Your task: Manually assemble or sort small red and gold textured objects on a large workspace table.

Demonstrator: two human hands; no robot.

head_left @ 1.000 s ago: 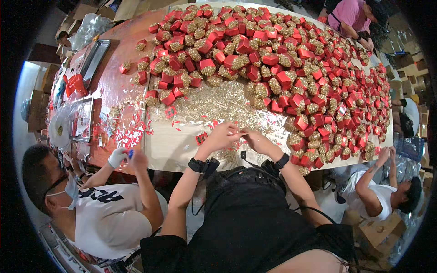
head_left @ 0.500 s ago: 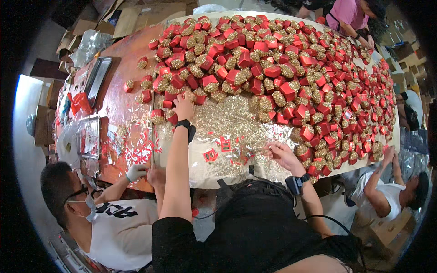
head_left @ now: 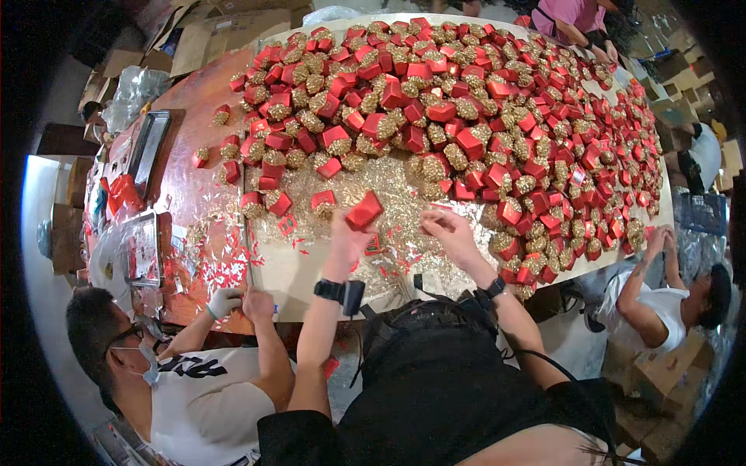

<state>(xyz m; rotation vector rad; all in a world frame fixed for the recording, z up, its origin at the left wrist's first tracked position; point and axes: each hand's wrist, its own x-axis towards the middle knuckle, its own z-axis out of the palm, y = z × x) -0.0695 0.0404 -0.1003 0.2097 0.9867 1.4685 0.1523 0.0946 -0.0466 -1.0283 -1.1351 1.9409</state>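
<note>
My left hand (head_left: 347, 247) is closed round a red and gold ornament, its shiny red faceted base (head_left: 363, 211) turned up and away from me. Beside it, my right hand (head_left: 452, 237) has its fingers drawn together in a pinch. A small red piece (head_left: 441, 206) shows just past those fingertips; whether they grip it I cannot make out. Another ornament (head_left: 323, 203) lies just beyond my left hand. A great heap of the same ornaments (head_left: 454, 109), red bases with knobbly gold tops, spreads over the far and right parts of the table.
Gold flakes (head_left: 396, 182) and red and white scraps (head_left: 225, 264) litter the table (head_left: 284, 299). On the left lie metal trays (head_left: 149, 147) and a red plastic bag (head_left: 122, 194). A masked co-worker (head_left: 202, 388) sits close at left; another person (head_left: 660, 311) works at right, one (head_left: 571, 23) at far right.
My left hand has come back from the heap's near left edge, now lifting an ornament toward me. My right hand has shifted left and a little farther out, nearing my left. The view has shifted slightly.
</note>
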